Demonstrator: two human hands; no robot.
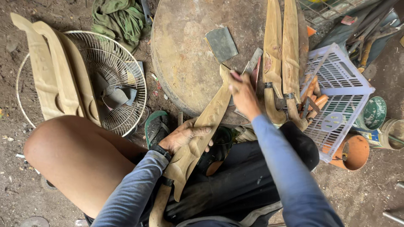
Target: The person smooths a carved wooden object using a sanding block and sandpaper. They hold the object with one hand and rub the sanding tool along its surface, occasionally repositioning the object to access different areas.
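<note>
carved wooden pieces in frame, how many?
5. One carved wooden piece is held by the left hand and right hand; two lean on the fan guard at left; two lie upright beside the white crate. More may be hidden.

Pale matt wooden sheath [202, 130], white plastic crate [341, 92]
</note>
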